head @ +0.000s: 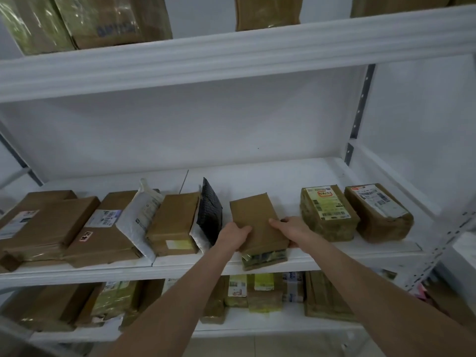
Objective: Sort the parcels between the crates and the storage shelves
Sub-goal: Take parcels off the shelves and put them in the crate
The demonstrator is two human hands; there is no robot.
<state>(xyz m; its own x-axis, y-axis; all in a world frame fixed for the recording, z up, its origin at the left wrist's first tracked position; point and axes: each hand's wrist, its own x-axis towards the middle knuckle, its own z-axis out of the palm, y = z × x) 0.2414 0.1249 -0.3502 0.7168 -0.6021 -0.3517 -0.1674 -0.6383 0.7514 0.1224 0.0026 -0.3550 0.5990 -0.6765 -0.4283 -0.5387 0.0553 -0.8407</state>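
A plain brown taped parcel lies on the middle shelf of a white rack, its near end jutting over the front edge. My left hand grips its left side and my right hand grips its right side. To the left, a black-and-white padded mailer stands on edge against another brown box. To the right sit two brown parcels with printed labels, one with a yellow label and one with a white label.
More brown boxes and a white poly mailer fill the shelf's left part. Parcels also line the top shelf and the lower shelf. A perforated metal upright stands at the right front.
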